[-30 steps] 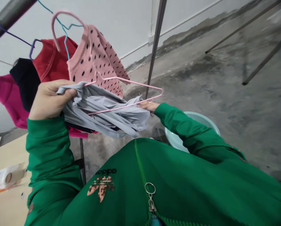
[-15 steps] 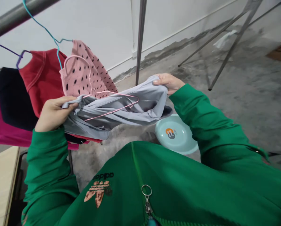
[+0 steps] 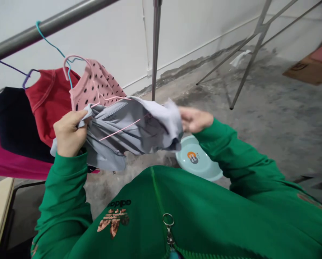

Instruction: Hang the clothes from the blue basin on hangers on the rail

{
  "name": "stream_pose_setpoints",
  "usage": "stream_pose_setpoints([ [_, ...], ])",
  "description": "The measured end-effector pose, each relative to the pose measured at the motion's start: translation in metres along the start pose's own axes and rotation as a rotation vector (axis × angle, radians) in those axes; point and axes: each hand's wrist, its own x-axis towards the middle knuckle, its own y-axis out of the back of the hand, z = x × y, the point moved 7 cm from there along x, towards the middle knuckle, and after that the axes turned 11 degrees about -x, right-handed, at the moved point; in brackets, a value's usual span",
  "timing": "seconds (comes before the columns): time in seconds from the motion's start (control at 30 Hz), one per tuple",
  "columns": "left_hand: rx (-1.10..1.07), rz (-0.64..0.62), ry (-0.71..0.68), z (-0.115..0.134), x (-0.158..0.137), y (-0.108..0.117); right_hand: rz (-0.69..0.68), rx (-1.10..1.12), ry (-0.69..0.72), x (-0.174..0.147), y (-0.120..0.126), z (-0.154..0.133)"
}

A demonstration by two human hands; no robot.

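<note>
A light grey garment is stretched out in front of me, its fabric bunched and folded. My left hand is closed around its left end, fingers wrapped over the cloth. A pink hanger lies partly inside the garment, its hook standing up in front of a pink spotted top. At the garment's right end, my right hand is smeared by motion. Its fingertips are beside the cloth's edge, and whether they grip it cannot be made out.
From a metal rail hang a pink spotted top, a red garment, a black one and a magenta one. A pale green basin sits on the floor. At the right are metal stand legs and a cardboard box.
The garment's right end has dropped and folded inward, with its edge now blurred. My right hand, which gripped that corner, has moved slightly lower. The left hand keeps its hold.
</note>
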Motion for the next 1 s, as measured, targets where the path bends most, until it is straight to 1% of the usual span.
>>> stream_pose_setpoints([
  [0.03,-0.026,0.036,0.01,0.0,-0.001,0.002,-0.105,-0.149,0.047,-0.005,-0.017,0.003],
  [0.07,-0.05,0.064,0.021,0.001,-0.001,0.004,-0.179,-0.323,0.105,-0.009,-0.031,0.008],
  [0.1,-0.069,0.084,0.031,0.001,-0.002,0.005,-0.207,-0.504,0.174,-0.011,-0.042,0.014],
  [0.13,-0.083,0.096,0.035,0.003,-0.002,0.005,-0.184,-0.678,0.236,-0.01,-0.048,0.021],
  [0.17,-0.094,0.101,0.032,0.004,-0.003,0.004,-0.119,-0.84,0.274,-0.007,-0.049,0.028],
  [0.2,-0.106,0.096,0.025,0.006,-0.004,0.003,-0.023,-0.982,0.287,-0.003,-0.046,0.034],
  [0.27,-0.129,0.066,0.011,0.009,-0.005,-0.001,0.193,-1.189,0.25,0.004,-0.032,0.043],
  [0.3,-0.139,0.053,0.002,0.011,-0.005,-0.003,0.301,-1.249,0.225,0.006,-0.023,0.045],
  [0.33,-0.148,0.046,-0.006,0.012,-0.006,-0.004,0.399,-1.279,0.208,0.007,-0.014,0.044],
  [0.4,-0.172,0.048,-0.014,0.013,-0.007,-0.005,0.524,-1.281,0.193,0.009,0.001,0.041],
  [0.53,-0.239,0.09,-0.014,0.015,-0.008,-0.004,0.629,-1.289,0.135,0.017,0.022,0.025],
  [0.63,-0.239,0.091,-0.004,0.016,-0.007,-0.006,0.72,-1.323,0.119,0.021,0.033,-0.001],
  [0.7,-0.233,0.08,0.007,0.017,-0.007,-0.008,0.751,-1.341,0.093,0.024,0.04,-0.018],
  [0.77,-0.238,0.075,0.018,0.016,-0.007,-0.011,0.736,-1.366,0.05,0.028,0.043,-0.03],
  [0.83,-0.248,0.073,0.034,0.015,-0.008,-0.017,0.683,-1.359,0.019,0.033,0.043,-0.038],
  [0.9,-0.259,0.059,0.063,0.013,-0.009,-0.025,0.592,-1.291,0.023,0.041,0.036,-0.041],
  [1.0,-0.282,0.014,0.09,0.014,-0.008,-0.044,0.421,-1.148,0.083,0.055,0.016,-0.045],
])
